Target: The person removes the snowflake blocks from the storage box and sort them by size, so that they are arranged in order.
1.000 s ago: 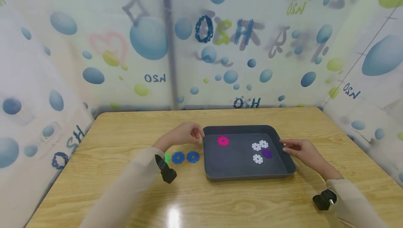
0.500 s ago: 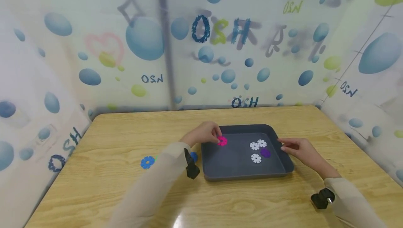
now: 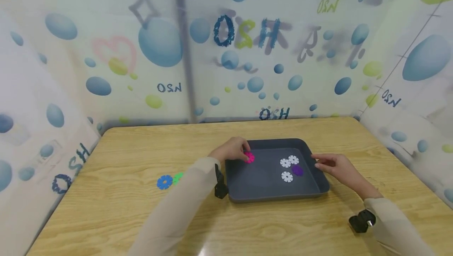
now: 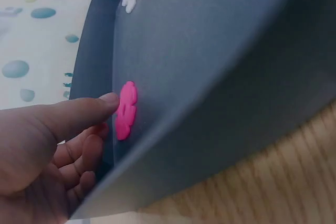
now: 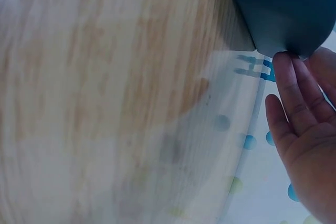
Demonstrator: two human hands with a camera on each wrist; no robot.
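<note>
A pink plastic snowflake disc [image 3: 250, 157] lies at the far left of the grey tray [image 3: 262, 199]. My left hand [image 3: 232, 149] reaches over the tray's left rim, and its thumb tip touches the edge of the pink disc in the left wrist view. Its other fingers are loosely bent beside the disc, with the index finger mostly hidden. My right hand [image 3: 336, 167] rests at the tray's right rim; in the right wrist view its straight fingers [image 5: 296, 87] touch the outer wall. White snowflake discs [image 3: 287, 176] and a purple disc [image 3: 297, 170] lie in the tray's right half.
Left of the tray, a blue disc [image 3: 164, 182] and a green disc [image 3: 177, 177] lie on the wooden table [image 3: 134, 150], the green one partly behind my left sleeve [image 3: 184, 197]. Behind the table hangs a patterned backdrop [image 3: 141, 67]. A black camera sits on each wrist.
My left hand has moved right from the tray's left rim to the pink disc, and its sleeve now covers the second blue disc. The right hand has stayed at the rim.
</note>
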